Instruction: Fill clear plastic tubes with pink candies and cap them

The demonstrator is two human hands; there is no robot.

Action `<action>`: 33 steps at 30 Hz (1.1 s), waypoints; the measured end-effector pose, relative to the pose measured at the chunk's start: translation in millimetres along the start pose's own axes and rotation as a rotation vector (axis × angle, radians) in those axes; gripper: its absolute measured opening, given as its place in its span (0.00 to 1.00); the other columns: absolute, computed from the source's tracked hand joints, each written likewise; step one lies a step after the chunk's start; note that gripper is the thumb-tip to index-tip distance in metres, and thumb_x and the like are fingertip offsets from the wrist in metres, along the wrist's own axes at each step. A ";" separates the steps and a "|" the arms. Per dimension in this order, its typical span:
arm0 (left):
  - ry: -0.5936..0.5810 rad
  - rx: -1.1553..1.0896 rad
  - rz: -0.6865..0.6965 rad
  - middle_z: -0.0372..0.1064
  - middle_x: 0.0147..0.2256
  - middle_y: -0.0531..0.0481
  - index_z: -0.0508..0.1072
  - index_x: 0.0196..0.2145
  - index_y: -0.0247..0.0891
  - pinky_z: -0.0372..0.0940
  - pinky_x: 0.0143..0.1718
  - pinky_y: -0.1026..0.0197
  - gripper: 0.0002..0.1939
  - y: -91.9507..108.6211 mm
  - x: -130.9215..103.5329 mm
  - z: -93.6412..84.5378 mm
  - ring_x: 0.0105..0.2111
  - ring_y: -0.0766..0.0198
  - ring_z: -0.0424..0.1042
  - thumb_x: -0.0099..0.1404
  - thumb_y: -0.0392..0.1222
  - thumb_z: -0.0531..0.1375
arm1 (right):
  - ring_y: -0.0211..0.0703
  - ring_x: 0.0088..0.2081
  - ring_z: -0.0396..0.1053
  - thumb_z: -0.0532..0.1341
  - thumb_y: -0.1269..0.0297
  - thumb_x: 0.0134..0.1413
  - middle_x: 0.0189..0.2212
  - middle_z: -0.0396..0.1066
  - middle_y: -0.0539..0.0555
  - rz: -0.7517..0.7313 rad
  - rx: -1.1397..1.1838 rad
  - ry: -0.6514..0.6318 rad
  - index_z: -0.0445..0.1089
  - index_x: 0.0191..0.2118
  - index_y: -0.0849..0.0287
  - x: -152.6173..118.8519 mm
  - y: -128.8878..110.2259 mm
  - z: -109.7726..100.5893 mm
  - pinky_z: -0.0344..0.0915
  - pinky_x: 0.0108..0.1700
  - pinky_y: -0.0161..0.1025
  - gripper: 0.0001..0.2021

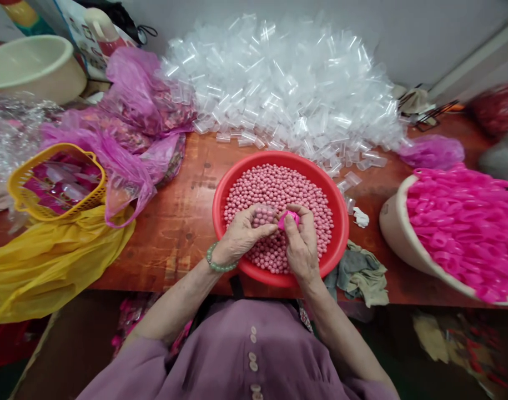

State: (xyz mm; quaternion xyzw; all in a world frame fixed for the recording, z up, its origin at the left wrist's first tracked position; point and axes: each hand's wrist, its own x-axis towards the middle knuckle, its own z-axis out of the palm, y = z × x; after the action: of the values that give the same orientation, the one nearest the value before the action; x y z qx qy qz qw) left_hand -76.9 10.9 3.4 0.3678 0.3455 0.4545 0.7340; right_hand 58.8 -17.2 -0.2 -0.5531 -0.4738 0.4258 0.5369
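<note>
Both hands are over a red basin (343,222) filled with pink beads (274,180). My left hand (245,233), with a green bead bracelet at the wrist, is closed around a clear plastic tube (264,214) that shows pink beads inside. Between the thumb and fingers of my right hand (301,241) is a bright pink plastic piece (287,219), close to the tube's end. Fingers cover part of the pink piece, so I cannot tell whether it touches the tube.
Behind the basin rises a large heap of clear tubes (278,83). A cream bucket (395,222) of pink plastic pieces stands right, near a crumpled cloth (362,272). On the left are a yellow basket (16,189), a yellow bag (58,261) and purple bags (132,161).
</note>
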 end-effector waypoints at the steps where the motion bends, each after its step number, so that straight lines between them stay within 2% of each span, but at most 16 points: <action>1: -0.027 -0.022 -0.014 0.74 0.34 0.51 0.73 0.40 0.34 0.68 0.38 0.65 0.20 0.0 -0.6 -0.3 0.32 0.69 0.73 0.52 0.40 0.74 | 0.38 0.38 0.70 0.59 0.50 0.62 0.38 0.69 0.51 0.017 0.047 0.018 0.62 0.48 0.54 3.6 1.1 -3.1 0.70 0.44 0.38 0.16; 4: -0.106 -0.148 -0.082 0.73 0.35 0.50 0.72 0.43 0.34 0.69 0.36 0.65 0.22 1.8 -2.0 -2.4 0.32 0.68 0.74 0.54 0.44 0.73 | 0.35 0.31 0.68 0.65 0.50 0.56 0.32 0.68 0.48 0.053 0.153 0.019 0.65 0.45 0.54 16.2 0.8 -15.4 0.69 0.35 0.35 0.17; 6: -0.149 -0.228 -0.143 0.72 0.36 0.49 0.72 0.44 0.34 0.69 0.36 0.65 0.22 4.0 -2.4 -4.7 0.33 0.67 0.74 0.56 0.45 0.72 | 0.34 0.29 0.67 0.67 0.51 0.54 0.32 0.69 0.48 0.048 0.134 -0.008 0.69 0.46 0.54 23.7 -2.7 -22.7 0.67 0.31 0.33 0.18; 8: -0.194 -0.264 -0.184 0.71 0.36 0.49 0.73 0.43 0.34 0.69 0.36 0.65 0.20 5.8 -2.6 -6.9 0.33 0.67 0.74 0.57 0.46 0.71 | 0.35 0.30 0.68 0.66 0.51 0.56 0.35 0.72 0.49 0.015 0.059 -0.039 0.71 0.48 0.54 29.6 -7.6 -26.6 0.67 0.32 0.34 0.18; 11: -0.254 -0.235 -0.205 0.70 0.36 0.48 0.73 0.41 0.33 0.68 0.36 0.65 0.19 6.2 -3.0 -8.5 0.34 0.67 0.74 0.57 0.45 0.71 | 0.38 0.37 0.71 0.64 0.52 0.58 0.40 0.75 0.52 -0.043 -0.032 -0.094 0.72 0.50 0.54 34.3 -14.3 -23.8 0.70 0.40 0.37 0.18; 14: -0.272 -0.178 -0.181 0.68 0.37 0.49 0.73 0.41 0.33 0.67 0.37 0.66 0.19 3.4 -3.3 -8.2 0.34 0.68 0.72 0.58 0.47 0.70 | 0.38 0.39 0.73 0.66 0.53 0.57 0.38 0.75 0.50 -0.075 0.031 -0.123 0.71 0.46 0.54 34.3 -17.6 -14.0 0.71 0.43 0.36 0.14; 18: -0.281 -0.053 -0.119 0.67 0.37 0.50 0.73 0.45 0.33 0.66 0.40 0.66 0.19 -1.5 -2.9 -8.3 0.34 0.70 0.69 0.62 0.49 0.67 | 0.36 0.33 0.72 0.68 0.53 0.54 0.32 0.74 0.48 -0.064 0.070 -0.146 0.70 0.38 0.56 30.9 -17.4 -3.3 0.71 0.36 0.33 0.13; 24: -0.265 0.075 -0.063 0.64 0.33 0.51 0.70 0.41 0.33 0.63 0.39 0.65 0.17 -2.2 -2.9 -7.7 0.33 0.69 0.65 0.66 0.51 0.63 | 0.35 0.32 0.73 0.70 0.54 0.52 0.31 0.75 0.48 -0.077 0.099 -0.085 0.73 0.37 0.56 28.3 -13.6 -1.8 0.71 0.34 0.32 0.13; 33: -0.283 0.220 -0.016 0.63 0.34 0.51 0.65 0.39 0.35 0.64 0.40 0.62 0.16 -2.1 -3.2 -3.7 0.34 0.66 0.64 0.69 0.53 0.58 | 0.34 0.29 0.71 0.67 0.52 0.54 0.29 0.74 0.48 -0.093 0.098 -0.032 0.72 0.38 0.56 24.9 -8.5 0.4 0.69 0.31 0.32 0.13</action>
State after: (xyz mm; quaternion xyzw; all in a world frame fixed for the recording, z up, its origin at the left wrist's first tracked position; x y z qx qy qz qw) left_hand -80.3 8.1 0.3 0.5035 0.2892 0.3517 0.7342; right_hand 62.5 7.1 9.2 -0.4967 -0.4860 0.4320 0.5749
